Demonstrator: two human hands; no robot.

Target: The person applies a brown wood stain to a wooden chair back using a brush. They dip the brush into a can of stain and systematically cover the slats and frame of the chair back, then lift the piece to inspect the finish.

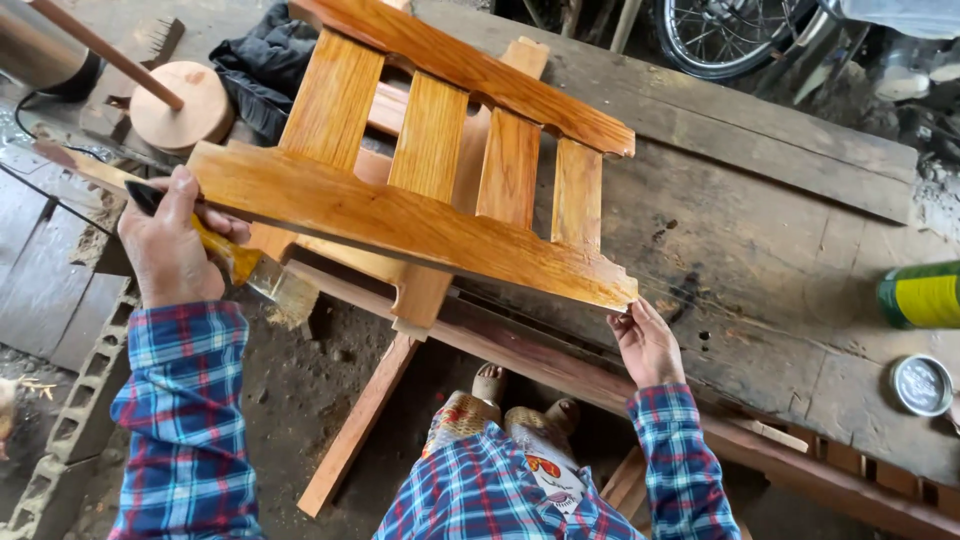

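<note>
slatted wooden frame (430, 170) rests tilted on a plank over the desk (780, 260). left hand (168, 245) grips a paintbrush (262, 272) below the frame's rail; right hand (647, 342) steadies its corner, fingers open. risk: wet finish smears or frame slips. green can (922, 295) lies sideways, contents hidden; lid (922, 385) beside it.

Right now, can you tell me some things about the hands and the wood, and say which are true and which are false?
1. The left hand holds a brush. True.
2. The right hand holds a hammer. False: it touches the corner of the wooden frame, with no tool.
3. The frame has four slats between two rails. True.
4. The green can stands on the frame. False: it lies on the bench, at the right edge.
5. The round lid lies on the bench. True.
</note>
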